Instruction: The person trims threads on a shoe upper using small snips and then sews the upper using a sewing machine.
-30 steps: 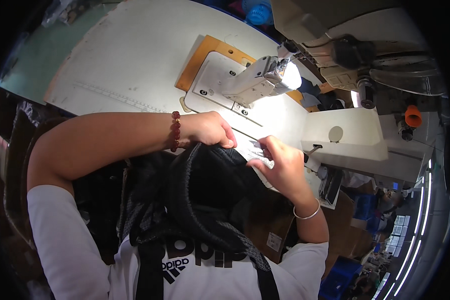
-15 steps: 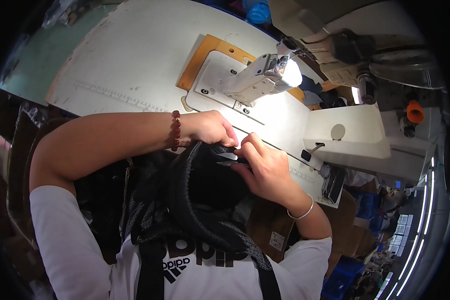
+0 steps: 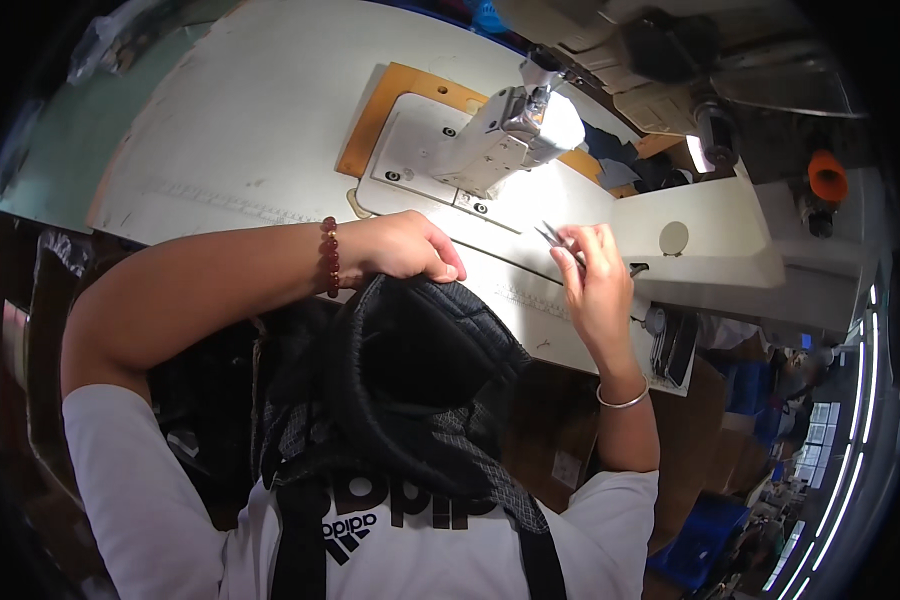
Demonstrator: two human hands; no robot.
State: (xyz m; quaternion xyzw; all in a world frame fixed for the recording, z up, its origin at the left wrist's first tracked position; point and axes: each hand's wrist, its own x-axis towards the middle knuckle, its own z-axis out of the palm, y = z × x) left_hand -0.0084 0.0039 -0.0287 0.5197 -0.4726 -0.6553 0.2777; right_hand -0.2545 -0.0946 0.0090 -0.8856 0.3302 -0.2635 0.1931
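Observation:
My left hand [image 3: 408, 247], a beaded bracelet at its wrist, pinches the top edge of a black padded fabric piece [image 3: 382, 430], which looks like part of a bag. The piece hangs at the table's front edge against my chest, its curved seamed rim looping around a dark hollow. Away from the fabric, my right hand [image 3: 602, 283] is raised over the right of the table. Its fingers close around small thread snips [image 3: 550, 235], whose pointed metal blades face up and left. The rest of the snips is hidden in my palm.
Beyond my hands, a white sewing machine post [image 3: 495, 150] rises from an orange-framed plate [image 3: 365, 130] under a bright lamp. The machine's pale body [image 3: 720, 240] is at the right. An orange thread cone [image 3: 827, 177] stands farther right. A ruler scale [image 3: 230, 198] marks the white tabletop [image 3: 260, 100].
My right hand has drawn the snips away from the fabric edge, up and to the right. My left hand keeps its grip, and more of the fabric's upper rim shows.

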